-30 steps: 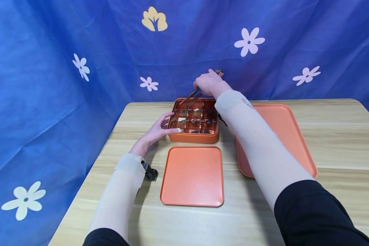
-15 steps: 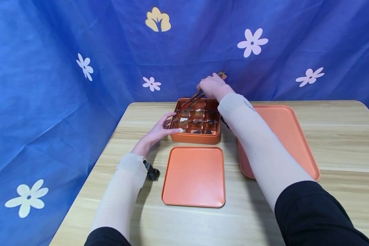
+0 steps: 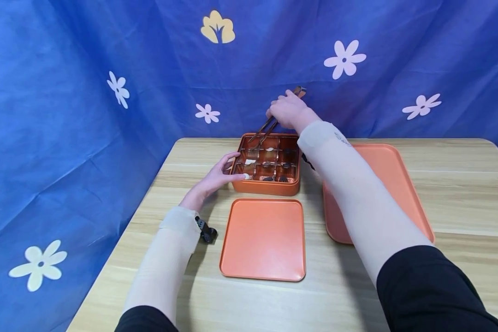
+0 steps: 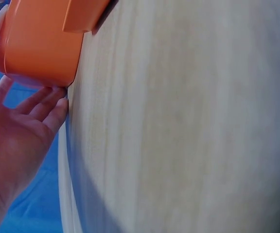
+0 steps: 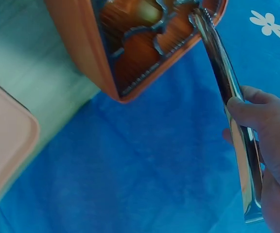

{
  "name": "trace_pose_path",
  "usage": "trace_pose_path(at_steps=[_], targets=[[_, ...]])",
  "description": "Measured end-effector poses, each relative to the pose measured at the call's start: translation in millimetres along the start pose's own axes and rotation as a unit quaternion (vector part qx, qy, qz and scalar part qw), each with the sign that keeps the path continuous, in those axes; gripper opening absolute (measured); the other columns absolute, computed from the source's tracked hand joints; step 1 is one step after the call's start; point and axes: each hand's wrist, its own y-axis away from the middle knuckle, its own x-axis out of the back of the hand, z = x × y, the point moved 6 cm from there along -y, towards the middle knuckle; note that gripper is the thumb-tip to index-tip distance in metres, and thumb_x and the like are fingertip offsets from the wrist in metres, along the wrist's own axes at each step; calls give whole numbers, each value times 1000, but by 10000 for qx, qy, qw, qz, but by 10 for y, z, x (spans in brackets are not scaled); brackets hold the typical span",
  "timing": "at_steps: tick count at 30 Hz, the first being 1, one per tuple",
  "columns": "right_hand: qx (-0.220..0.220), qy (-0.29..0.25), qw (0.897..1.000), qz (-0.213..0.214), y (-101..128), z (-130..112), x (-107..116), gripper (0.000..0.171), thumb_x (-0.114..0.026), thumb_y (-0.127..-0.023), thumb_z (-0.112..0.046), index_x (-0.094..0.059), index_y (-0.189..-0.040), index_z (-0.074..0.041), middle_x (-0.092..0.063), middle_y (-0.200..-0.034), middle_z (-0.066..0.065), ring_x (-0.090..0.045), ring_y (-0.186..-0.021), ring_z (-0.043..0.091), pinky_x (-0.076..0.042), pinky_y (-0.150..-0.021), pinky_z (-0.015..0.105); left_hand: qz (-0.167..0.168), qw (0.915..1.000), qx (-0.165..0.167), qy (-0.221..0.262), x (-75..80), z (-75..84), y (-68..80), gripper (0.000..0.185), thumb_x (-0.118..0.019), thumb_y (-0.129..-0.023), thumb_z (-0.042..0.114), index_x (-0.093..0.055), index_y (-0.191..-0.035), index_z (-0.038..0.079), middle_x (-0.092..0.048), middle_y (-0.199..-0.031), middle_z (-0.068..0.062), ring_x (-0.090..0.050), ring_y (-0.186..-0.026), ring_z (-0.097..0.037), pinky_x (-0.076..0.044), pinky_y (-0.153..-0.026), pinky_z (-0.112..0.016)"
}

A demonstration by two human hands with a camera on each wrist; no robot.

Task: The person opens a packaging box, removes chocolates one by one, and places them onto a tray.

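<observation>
An orange box (image 3: 266, 187) stands at the back of the table, its inside divided into several compartments. Small white and dark pieces show in some of them. My left hand (image 3: 219, 174) rests against the box's left side, thumb at the front left corner; in the left wrist view its loosely bent fingers (image 4: 43, 104) lie along the wall's lower edge. Above the back of the box, my right hand (image 3: 288, 109) grips metal tongs (image 5: 227, 87). The tongs slant down to the left, arms slightly apart, tips over the back left compartment with nothing visible between them.
A square orange tray (image 3: 263, 240) lies in front of the box. Partly under the right forearm is a larger orange tray (image 3: 382, 184), to the right. A blue flowered curtain (image 3: 157, 69) hangs close behind the wooden table (image 3: 332, 295).
The right hand and the tongs have risen slightly, tips still at the back left compartment. The left hand stays on the box. The whole head view has shifted a little.
</observation>
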Motion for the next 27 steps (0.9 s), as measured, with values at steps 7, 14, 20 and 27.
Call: trace_pose_path(at_steps=[7,14,20,27], targets=[[167,247,9995,-116,-11,-67,61,41,-51,-97,3,-59,-135,-11,-53,-137,16,-42,-129,38,-11,-113,56,-47,10000,-35,59,-33,-13,-2,76,-72,-86,7,-33,-150,16,-39,-148,-19,-39,-133,-32,-32,-108,-46],[130,434,9985,-321,-63,-149,-36,41,-53,-98,2,-59,-136,-13,-52,-140,13,-40,-131,36,-9,-114,55,-92,9999,31,-45,-70,-7,-4,78,-73,-86,10,-31,-151,19,-36,-150,-18,-35,-136,-31,-28,-110,-47],[15,717,9969,-314,-97,-198,-45,37,-51,-99,1,-62,-131,-13,-56,-135,13,-44,-127,35,-13,-113,54,-125,9999,96,26,-77,32,3,80,-72,-86,8,-29,-152,15,-32,-151,-20,-33,-137,-34,-27,-110,-49],[-11,540,9980,-324,-72,-184,-87,37,-51,-99,-1,-61,-133,-12,-55,-135,13,-43,-128,36,-14,-113,54,-190,9997,161,58,-99,249,120,79,-72,-86,6,-28,-151,9,-28,-152,-23,-28,-139,-36,-27,-110,-48]])
